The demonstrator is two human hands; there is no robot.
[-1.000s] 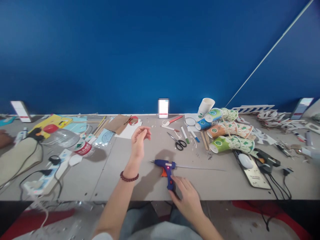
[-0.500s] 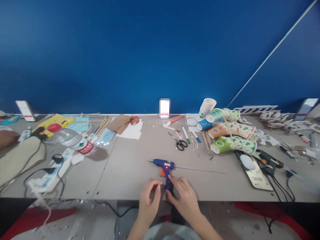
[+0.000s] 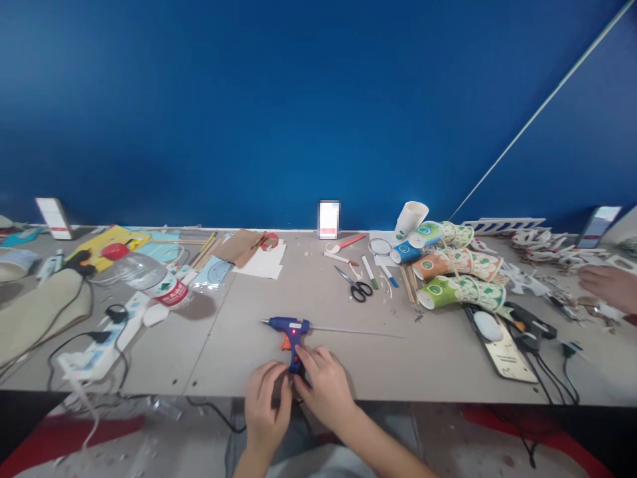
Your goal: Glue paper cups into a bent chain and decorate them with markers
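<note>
A blue hot glue gun (image 3: 289, 326) with an orange trigger and a small lit red light lies on the table, nozzle pointing left. A long thin glue stick (image 3: 355, 332) extends from its back to the right. My right hand (image 3: 326, 386) is closed on the gun's handle, thumb low and fingers along its right side. On the other side, my left hand (image 3: 267, 398) has curled fingers, with thumb and fingertips close together at the handle's lower end. Whatever lies between those tips is hidden.
Scissors (image 3: 359, 287) and markers lie beyond the gun. Bundled paper cups (image 3: 460, 292), a phone (image 3: 507, 355) and a dark glue gun (image 3: 532, 326) are right. Left are a plastic bottle (image 3: 149, 273) and a power strip (image 3: 112, 345). Another person's hand (image 3: 610, 287) reaches in at right.
Both my hands and the blue glue gun have shifted left along the table, the glue stick with them. Another person's hand has appeared at the right; one at the far left is gone from view.
</note>
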